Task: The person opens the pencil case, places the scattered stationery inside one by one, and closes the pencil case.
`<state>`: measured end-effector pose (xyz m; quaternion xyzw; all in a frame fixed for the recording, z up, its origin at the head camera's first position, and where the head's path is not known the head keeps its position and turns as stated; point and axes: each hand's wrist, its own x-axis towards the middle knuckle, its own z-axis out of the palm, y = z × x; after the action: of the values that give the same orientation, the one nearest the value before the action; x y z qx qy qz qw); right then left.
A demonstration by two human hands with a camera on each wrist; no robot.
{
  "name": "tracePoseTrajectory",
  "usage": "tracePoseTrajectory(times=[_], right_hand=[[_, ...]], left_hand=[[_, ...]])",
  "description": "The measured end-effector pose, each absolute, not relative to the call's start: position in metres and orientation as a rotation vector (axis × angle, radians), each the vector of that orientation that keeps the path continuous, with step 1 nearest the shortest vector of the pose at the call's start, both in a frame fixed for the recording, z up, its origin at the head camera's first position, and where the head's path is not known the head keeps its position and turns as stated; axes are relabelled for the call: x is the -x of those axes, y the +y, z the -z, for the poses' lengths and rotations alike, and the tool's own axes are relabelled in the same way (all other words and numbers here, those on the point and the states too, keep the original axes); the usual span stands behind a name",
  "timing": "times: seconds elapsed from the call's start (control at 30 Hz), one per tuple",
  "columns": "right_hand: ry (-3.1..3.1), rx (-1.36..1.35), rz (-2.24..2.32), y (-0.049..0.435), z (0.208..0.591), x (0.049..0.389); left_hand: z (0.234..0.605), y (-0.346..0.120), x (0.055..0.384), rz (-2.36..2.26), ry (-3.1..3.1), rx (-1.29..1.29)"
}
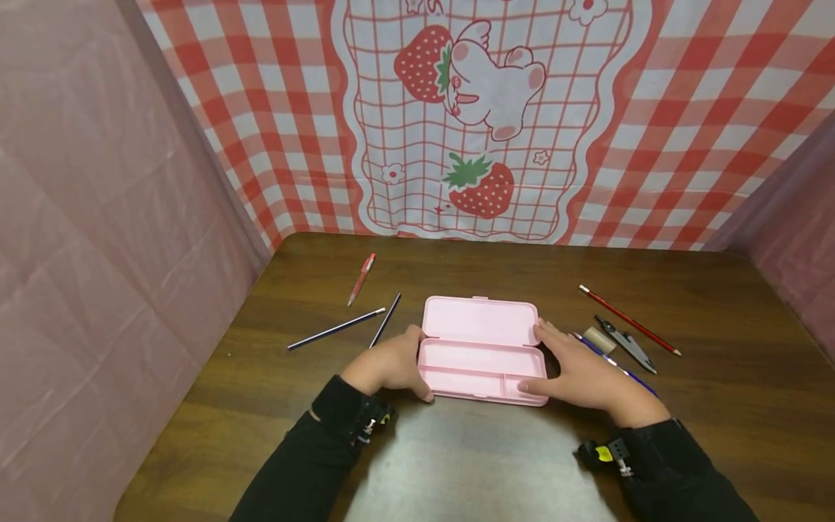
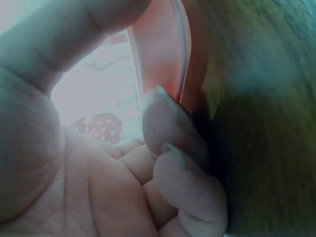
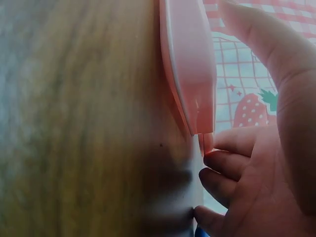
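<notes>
A pale pink pencil case [image 1: 479, 355] lies unfolded on the table, its lid [image 1: 480, 321] laid back toward the far side. Bare compartments show in its near half. My left hand [image 1: 390, 364] holds the case's left end, thumb at the near corner and fingers bent against the side. At the other end, my right hand [image 1: 579, 371] has its fingertips at the case's edge beside the hinge. Its thumb reaches over the small right compartment [image 1: 514, 384]. In the right wrist view the fingers [image 3: 227, 168] are fairly straight along the case's end.
Left of the case lie a red pen [image 1: 362, 279], a blue-striped pencil [image 1: 335, 330] and a thin dark pencil [image 1: 385, 319]. To the right are a red pencil [image 1: 629, 319], a drawing compass [image 1: 626, 344], a beige cylinder [image 1: 599, 340] and a blue pen [image 1: 613, 362]. A checked cloth [image 1: 300, 94] hangs behind.
</notes>
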<state>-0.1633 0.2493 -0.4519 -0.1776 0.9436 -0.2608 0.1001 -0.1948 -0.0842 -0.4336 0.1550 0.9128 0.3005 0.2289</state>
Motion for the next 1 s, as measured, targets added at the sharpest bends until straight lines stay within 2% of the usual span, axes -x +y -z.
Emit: tracePoseTrajectory(times=[0.77,1.0], right_hand=[[2.780,0.558,0.833,0.244,0.442,0.159],[2.838,0.532,0.802,0.254,0.424,0.158]], left_hand=[[0.435,-0.085,0.196,-0.814,2.511,-0.424],[0.434,-0.085,0.196,-0.818,2.511,-0.423]])
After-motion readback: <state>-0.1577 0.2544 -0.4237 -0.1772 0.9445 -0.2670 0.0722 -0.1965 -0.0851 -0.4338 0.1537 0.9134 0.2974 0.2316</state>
